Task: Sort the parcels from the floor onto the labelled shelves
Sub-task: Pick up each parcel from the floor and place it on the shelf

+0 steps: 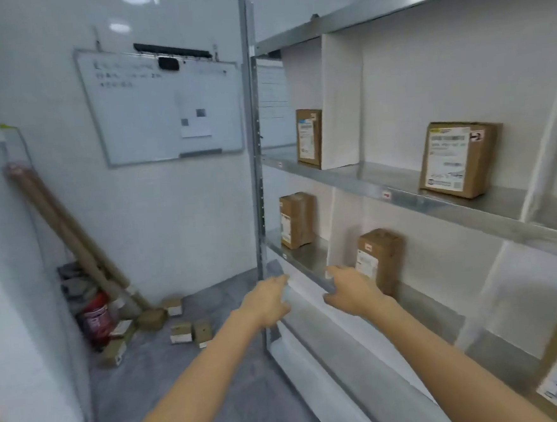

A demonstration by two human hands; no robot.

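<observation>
Head view: both arms are stretched toward the shelves (401, 199). Left hand (270, 298) is held at the corner post (255, 146), fingers loosely extended and nothing grasped, though the fingertips are blurred. Right hand (352, 291) is held at the front edge of a lower shelf, fingers relaxed and likewise empty, just in front of a box (381, 259). 5 such boxes are seen upright on the shelves, each in its own compartment. Unsorted parcels (180, 329) are scattered on the floor (190, 381) near the wall, beside a red extinguisher (95, 317) and leaning tubes (71, 238). A whiteboard (164, 103) is hung on the wall.
</observation>
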